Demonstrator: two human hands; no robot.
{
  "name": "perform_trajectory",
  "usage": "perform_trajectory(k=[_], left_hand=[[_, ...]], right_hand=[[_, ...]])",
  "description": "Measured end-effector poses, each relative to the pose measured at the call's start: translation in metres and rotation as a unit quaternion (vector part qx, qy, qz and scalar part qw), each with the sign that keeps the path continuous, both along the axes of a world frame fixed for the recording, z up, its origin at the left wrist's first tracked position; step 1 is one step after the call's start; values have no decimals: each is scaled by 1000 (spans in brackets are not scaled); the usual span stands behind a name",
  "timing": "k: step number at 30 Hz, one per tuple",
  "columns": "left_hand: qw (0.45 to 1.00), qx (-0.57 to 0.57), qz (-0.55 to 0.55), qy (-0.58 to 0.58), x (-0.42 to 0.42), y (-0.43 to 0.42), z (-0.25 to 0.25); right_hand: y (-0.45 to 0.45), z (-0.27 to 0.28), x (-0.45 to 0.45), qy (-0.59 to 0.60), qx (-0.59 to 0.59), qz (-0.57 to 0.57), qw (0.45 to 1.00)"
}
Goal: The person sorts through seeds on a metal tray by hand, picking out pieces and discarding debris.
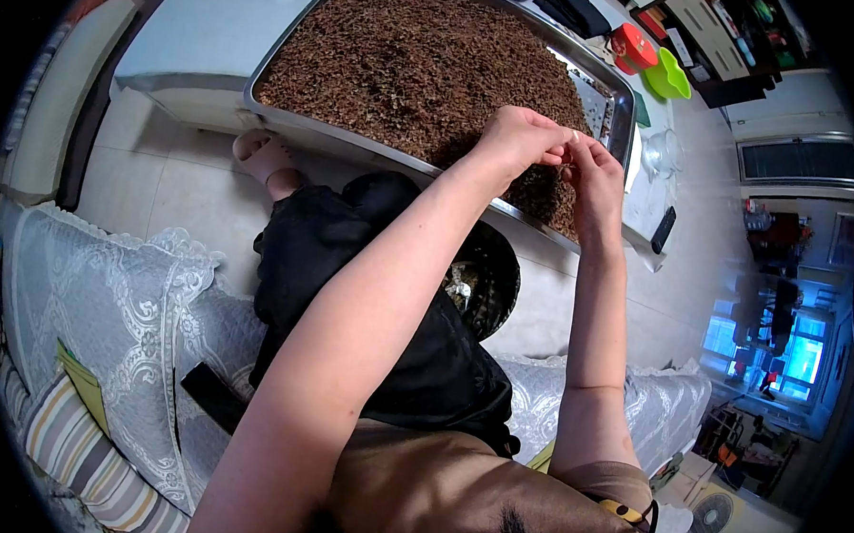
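Seated on a lace-covered sofa (92, 290), a person in black trousers (313, 247) brings both hands together above a metal tray (628, 121) heaped with a brown, crumbly pile (407, 66). The left hand (528, 142) and right hand (598, 179) meet fingertip to fingertip, each grip drawn into a closed pinch. A pale spot shows where they join; whether it is a held scrap or a fingernail cannot be told.

The tray rests on a white bench (184, 42), its long axis running left to right across the person's front and slanting nearer at the right. The hands hang over its right-hand part, so most of the pile lies to their left and farther out, with a smaller portion directly below. The left hand is nearer to that bulk; the right hand is closer to the tray's right end, where bare metal shows in the far corner.

Beyond that corner sit a red container (633, 49) and a bright green bowl (668, 77), with a clear glass vessel (661, 155) just beside the tray. A black bin (510, 275) stands on the floor near the person's legs.
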State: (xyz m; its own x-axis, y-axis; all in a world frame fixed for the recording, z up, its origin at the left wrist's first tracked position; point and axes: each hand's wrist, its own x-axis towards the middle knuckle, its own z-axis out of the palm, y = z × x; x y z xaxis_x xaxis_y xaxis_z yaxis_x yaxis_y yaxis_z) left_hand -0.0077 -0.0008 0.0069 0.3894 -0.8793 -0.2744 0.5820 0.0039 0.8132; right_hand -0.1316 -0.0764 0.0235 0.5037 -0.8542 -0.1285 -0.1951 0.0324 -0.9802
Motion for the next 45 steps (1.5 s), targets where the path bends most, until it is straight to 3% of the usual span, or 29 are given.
perform_trajectory(k=[2, 14, 20, 26, 29, 35, 37, 40, 45], left_hand=[[997, 5, 2, -81, -1, 0, -5], [999, -2, -31, 37, 0, 0, 0], [999, -12, -36, -12, 1, 0, -9], [997, -3, -23, 74, 2, 2, -4], [997, 13, 12, 71, 6, 5, 0], [996, 42, 75, 37, 17, 8, 4], [996, 40, 73, 43, 14, 10, 8], [998, 2, 44, 34, 14, 11, 7], [997, 37, 57, -22, 9, 19, 24]], right_hand=[[1, -1, 1, 20, -37, 15, 999], [0, 0, -1, 2, 2, 11, 1000], [-1, -6, -2, -10, 0, 33, 999], [-2, -2, -2, -101, 140, -6, 985], [6, 10, -4, -75, 75, -9, 994], [36, 17, -49, 83, -21, 149, 985], [47, 13, -68, 157, -24, 199, 967], [62, 24, -85, 280, -211, 330, 876], [51, 19, -72, 254, -289, 213, 898]])
